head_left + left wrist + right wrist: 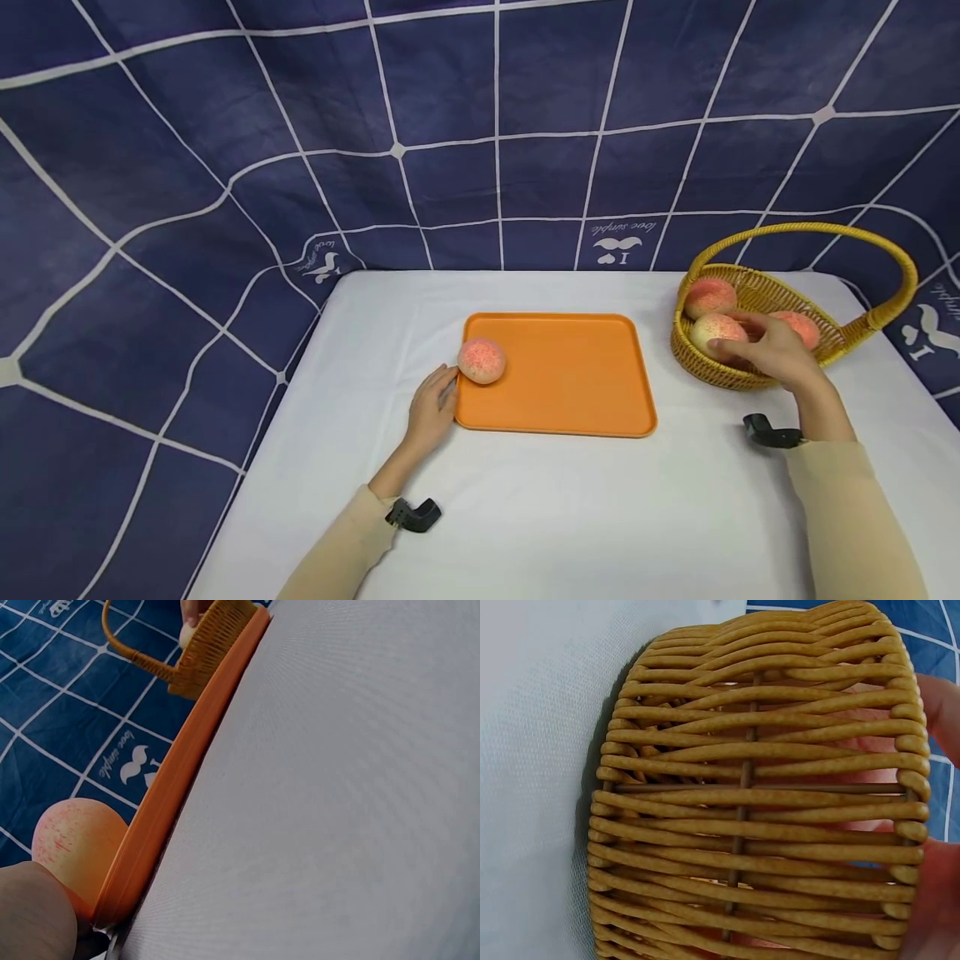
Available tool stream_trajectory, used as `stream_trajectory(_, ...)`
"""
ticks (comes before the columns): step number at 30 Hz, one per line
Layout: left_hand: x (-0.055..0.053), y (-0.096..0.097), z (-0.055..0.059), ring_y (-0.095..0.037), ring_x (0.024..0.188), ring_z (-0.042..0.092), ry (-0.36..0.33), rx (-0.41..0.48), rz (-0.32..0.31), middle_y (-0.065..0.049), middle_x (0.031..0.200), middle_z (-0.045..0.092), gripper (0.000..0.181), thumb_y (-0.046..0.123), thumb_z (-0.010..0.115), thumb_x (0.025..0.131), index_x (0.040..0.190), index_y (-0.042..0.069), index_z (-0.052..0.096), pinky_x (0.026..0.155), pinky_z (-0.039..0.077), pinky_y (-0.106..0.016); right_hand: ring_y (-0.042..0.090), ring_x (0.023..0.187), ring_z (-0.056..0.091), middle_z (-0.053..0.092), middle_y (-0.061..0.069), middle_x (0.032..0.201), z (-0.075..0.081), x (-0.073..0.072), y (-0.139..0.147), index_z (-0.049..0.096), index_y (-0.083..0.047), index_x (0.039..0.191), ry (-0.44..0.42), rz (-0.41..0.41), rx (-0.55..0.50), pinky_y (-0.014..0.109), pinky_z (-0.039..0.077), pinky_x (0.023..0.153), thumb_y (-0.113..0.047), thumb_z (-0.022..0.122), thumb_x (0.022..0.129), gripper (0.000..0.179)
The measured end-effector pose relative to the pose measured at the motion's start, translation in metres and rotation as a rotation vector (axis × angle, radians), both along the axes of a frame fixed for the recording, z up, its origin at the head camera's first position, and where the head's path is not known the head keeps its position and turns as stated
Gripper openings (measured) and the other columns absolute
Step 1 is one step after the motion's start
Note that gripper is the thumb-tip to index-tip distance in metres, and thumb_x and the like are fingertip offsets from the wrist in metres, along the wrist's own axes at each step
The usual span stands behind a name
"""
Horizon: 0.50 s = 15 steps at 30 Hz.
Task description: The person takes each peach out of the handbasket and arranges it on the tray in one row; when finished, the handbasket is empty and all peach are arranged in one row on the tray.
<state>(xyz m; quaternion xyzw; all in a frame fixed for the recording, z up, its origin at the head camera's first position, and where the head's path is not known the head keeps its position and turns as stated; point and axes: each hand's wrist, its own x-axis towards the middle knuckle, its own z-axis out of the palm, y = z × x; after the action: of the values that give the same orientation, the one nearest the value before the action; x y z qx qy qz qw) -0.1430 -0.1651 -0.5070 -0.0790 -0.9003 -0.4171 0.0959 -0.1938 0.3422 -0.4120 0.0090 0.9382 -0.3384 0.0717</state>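
Note:
Inside the wicker basket (693, 360), my right hand (783, 354) grips a pale peach (711, 330) between thumb and fingers. Two pinker peaches lie in there too, one peach (708, 295) behind the held one and another peach (801, 325) partly behind the hand. In the right wrist view the basket's woven wall (821, 799) hides most of that hand. My left hand (431, 412) rests at the left edge of an orange tray (562, 375), fingers loosely extended along its rim. A pink-speckled peach (482, 360) sits in the tray's left part, close to those fingertips.
A white cloth (555, 508) covers the table. The basket's tall handle (810, 227) arches over its opening and leans to the right. Behind and to the left hangs a dark blue curtain (450, 83) with white lines.

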Motion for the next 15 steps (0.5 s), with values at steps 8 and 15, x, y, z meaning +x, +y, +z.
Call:
stream_trajectory(8, 0.0, 0.002, -0.001, -0.035, 0.139, 0.042, -0.007, 0.004, 0.005, -0.019, 0.14, 0.055, 0.039, 0.007, 0.054, 0.097, 0.135, -0.002, 0.056, 0.117, 0.03, -0.054, 0.033, 0.108, 0.047, 0.045, 0.03, 0.135, 0.003, 0.007, -0.001, 0.031, 0.004, 0.149, 0.054, -0.105, -0.066, 0.011, 0.039, 0.068, -0.047, 0.068, 0.088, 0.088)
stream_trajectory(15, -0.001, 0.002, 0.0, -0.035, 0.139, 0.042, -0.006, 0.0, 0.011, -0.018, 0.14, 0.056, 0.038, 0.007, 0.054, 0.097, 0.135, -0.002, 0.056, 0.117, 0.03, -0.054, 0.023, 0.103, 0.043, 0.043, 0.021, 0.137, 0.011, 0.013, -0.011, 0.036, -0.006, 0.15, 0.169, -0.214, -0.117, 0.002, 0.037, 0.065, -0.042, 0.072, 0.086, 0.082)
